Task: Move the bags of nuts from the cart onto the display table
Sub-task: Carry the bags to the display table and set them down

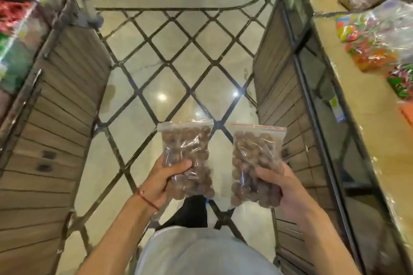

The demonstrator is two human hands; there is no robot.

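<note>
Bags of nuts, one in each hand, ride above the aisle floor: left hand [159, 182] clasps the left bag [188, 161], right hand [283, 187] the right bag [257, 165], beside the table [357, 87]. Soft, lumpy, slick plastic; low grip looks safest.

A glossy cream floor [178, 87] crossed by dark diamond lines is seen, with ceiling lights reflected in it. Wood-slatted counters are set left [55, 100] and right [281, 87] of it.
</note>
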